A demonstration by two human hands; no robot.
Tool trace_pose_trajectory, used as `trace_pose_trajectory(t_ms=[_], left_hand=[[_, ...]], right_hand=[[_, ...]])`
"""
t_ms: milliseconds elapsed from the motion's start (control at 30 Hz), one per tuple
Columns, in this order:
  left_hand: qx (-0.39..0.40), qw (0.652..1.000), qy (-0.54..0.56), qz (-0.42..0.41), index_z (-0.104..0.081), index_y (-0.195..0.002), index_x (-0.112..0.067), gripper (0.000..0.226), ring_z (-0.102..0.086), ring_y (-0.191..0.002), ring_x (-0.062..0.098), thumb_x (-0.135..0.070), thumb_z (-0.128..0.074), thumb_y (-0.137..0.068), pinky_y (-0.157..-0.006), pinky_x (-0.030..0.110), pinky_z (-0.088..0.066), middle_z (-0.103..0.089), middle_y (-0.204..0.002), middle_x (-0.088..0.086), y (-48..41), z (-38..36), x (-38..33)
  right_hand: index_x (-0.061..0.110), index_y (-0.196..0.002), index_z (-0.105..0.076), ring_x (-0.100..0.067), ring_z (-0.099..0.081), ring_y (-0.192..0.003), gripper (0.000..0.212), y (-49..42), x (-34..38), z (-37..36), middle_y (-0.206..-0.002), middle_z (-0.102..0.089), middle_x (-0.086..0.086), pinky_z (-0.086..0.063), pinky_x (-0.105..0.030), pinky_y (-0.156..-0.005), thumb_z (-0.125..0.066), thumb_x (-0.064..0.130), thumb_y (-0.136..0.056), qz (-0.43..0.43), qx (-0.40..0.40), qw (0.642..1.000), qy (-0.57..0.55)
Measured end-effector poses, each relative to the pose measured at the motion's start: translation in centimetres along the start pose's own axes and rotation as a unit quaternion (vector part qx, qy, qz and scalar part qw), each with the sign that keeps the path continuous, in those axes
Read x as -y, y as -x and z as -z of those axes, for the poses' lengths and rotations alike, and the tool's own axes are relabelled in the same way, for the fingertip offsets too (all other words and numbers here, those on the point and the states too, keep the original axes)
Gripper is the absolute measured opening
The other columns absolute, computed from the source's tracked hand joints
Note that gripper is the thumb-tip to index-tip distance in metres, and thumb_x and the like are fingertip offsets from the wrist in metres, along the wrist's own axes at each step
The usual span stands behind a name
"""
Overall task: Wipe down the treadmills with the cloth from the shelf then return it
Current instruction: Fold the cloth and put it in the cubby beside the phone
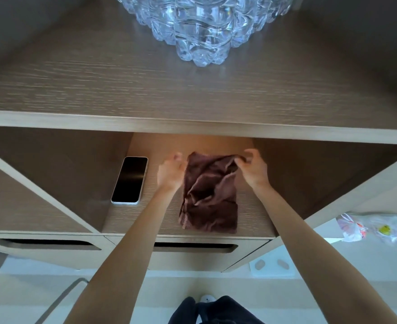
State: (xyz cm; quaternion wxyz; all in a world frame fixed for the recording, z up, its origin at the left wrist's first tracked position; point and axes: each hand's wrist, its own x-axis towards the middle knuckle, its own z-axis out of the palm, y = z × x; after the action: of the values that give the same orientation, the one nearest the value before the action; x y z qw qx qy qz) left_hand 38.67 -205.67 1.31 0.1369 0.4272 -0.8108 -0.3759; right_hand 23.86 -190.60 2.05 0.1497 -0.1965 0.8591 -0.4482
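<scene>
Pinching the far right corner of the brown cloth, the right hand holds it; the left hand curls at its left edge, grip unclear. The cloth lies crumpled on the shelf, a smartphone just left, a cut-glass bowl on the board above.

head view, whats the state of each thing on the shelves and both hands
cloth, rumpled, lying on the lower shelf
phone, flat, screen dark, left of the cloth
glass vessel, upright on the upper shelf
right hand, pinches the cloth's far corner
left hand, curled at the cloth's far edge, grip unclear
</scene>
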Motion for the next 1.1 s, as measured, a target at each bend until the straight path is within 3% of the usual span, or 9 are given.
trace_pose_trajectory(t_ms=[100, 300, 467, 633, 767, 867, 933, 1000, 1100], left_hand=[[0.0, 0.998, -0.047, -0.045, -0.031, -0.142, -0.009, 0.054, -0.039, -0.128, 0.035, -0.022, -0.052, -0.094, -0.102, 0.042, -0.033, -0.038, -0.142, 0.016, 1.1, -1.3, -0.4], [0.029, 0.95, -0.16, -0.267, -0.063, -0.112, -0.021, 0.023, -0.055, -0.103, 0.018, -0.019, -0.052, -0.091, -0.087, 0.031, -0.044, -0.062, -0.109, -0.003, 8.4, -4.2, 3.5], [0.048, 0.911, -0.25, -0.325, -0.071, -0.105, -0.022, 0.033, -0.063, -0.096, 0.02, -0.031, -0.076, -0.074, -0.077, 0.034, -0.052, -0.066, -0.105, -0.002, 11.5, -6.2, 4.7], [0.015, 0.888, -0.249, -0.387, -0.074, -0.082, -0.025, 0.019, -0.066, -0.086, 0.012, -0.016, -0.076, -0.065, -0.085, 0.03, -0.051, -0.069, -0.092, -0.008, 9.9, -2.9, 7.2], [-0.058, 0.912, -0.273, -0.3, -0.066, -0.062, -0.019, 0.007, -0.061, -0.068, 0.016, -0.015, -0.071, -0.059, -0.08, 0.028, -0.051, -0.063, -0.066, -0.006, 8.7, -0.1, 7.5], [-0.035, 0.949, -0.265, -0.169, -0.065, -0.106, -0.012, 0.035, -0.059, -0.103, 0.029, -0.026, -0.071, -0.075, -0.084, 0.039, -0.051, -0.063, -0.111, 0.009, 9.4, -1.5, 7.4], [0.045, 0.951, -0.286, -0.107, -0.04, -0.139, -0.017, 0.06, -0.031, -0.136, 0.032, -0.048, -0.052, -0.089, -0.107, 0.045, -0.033, -0.036, -0.147, 0.013, 10.0, -3.1, 7.8], [0.079, 0.931, -0.338, -0.113, -0.017, -0.149, -0.024, 0.07, -0.004, -0.145, 0.031, -0.06, -0.033, -0.091, -0.116, 0.046, -0.01, -0.011, -0.157, 0.011, 10.3, -4.4, 8.2], [0.082, 0.918, -0.371, -0.113, -0.005, -0.15, -0.03, 0.07, 0.007, -0.144, 0.033, -0.064, -0.023, -0.091, -0.115, 0.052, -0.005, 0.002, -0.158, 0.01, 10.4, -5.0, 8.6]], right_hand=[[0.011, -0.137, -0.042, -0.023, -0.05, -0.12, 0.051, -0.3, -0.5, 0.0, -0.137, -0.041, -0.012, -0.039, -0.034, -0.105, -0.062, 0.016, -0.09, 0.019, -0.007, 0.999, 0.03], [0.01, -0.095, -0.072, -0.024, -0.062, -0.097, 0.022, 2.9, -3.8, -0.2, -0.103, -0.065, -0.007, -0.038, -0.017, -0.082, -0.059, -0.004, -0.085, 0.218, 0.16, 0.936, 0.225], [0.017, -0.125, -0.06, -0.021, -0.05, -0.118, 0.035, 3.4, -4.3, -2.2, -0.125, -0.058, -0.002, -0.036, -0.031, -0.099, -0.058, 0.01, -0.091, 0.316, 0.182, 0.876, 0.316], [0.025, -0.125, -0.057, -0.021, -0.05, -0.118, 0.031, 1.8, -2.1, -3.5, -0.123, -0.06, 0.003, -0.036, -0.036, -0.095, -0.051, 0.033, -0.096, 0.216, 0.218, 0.866, 0.394], [0.026, -0.111, -0.063, -0.023, -0.06, -0.104, 0.025, 2.5, -1.8, -3.3, -0.11, -0.067, 0.001, -0.047, -0.034, -0.087, -0.061, 0.039, -0.09, 0.135, 0.275, 0.872, 0.381], [0.027, -0.102, -0.066, -0.023, -0.062, -0.1, 0.019, 3.5, -2.4, -3.2, -0.105, -0.069, 0.0, -0.048, -0.035, -0.088, -0.061, 0.039, -0.089, 0.125, 0.269, 0.878, 0.376], [0.026, -0.112, -0.064, -0.02, -0.062, -0.101, 0.025, 3.4, -2.3, -3.2, -0.107, -0.068, 0.003, -0.048, -0.033, -0.087, -0.06, 0.039, -0.09, 0.131, 0.225, 0.906, 0.335], [0.025, -0.125, -0.058, -0.017, -0.061, -0.104, 0.038, 3.0, -1.9, -3.8, -0.113, -0.066, 0.004, -0.047, -0.034, -0.088, -0.061, 0.039, -0.09, 0.134, 0.206, 0.926, 0.287], [0.022, -0.127, -0.056, -0.02, -0.054, -0.111, 0.046, 2.4, -1.2, -5.5, -0.114, -0.063, 0.001, -0.041, -0.037, -0.091, -0.066, 0.039, -0.085, 0.14, 0.246, 0.896, 0.341]])
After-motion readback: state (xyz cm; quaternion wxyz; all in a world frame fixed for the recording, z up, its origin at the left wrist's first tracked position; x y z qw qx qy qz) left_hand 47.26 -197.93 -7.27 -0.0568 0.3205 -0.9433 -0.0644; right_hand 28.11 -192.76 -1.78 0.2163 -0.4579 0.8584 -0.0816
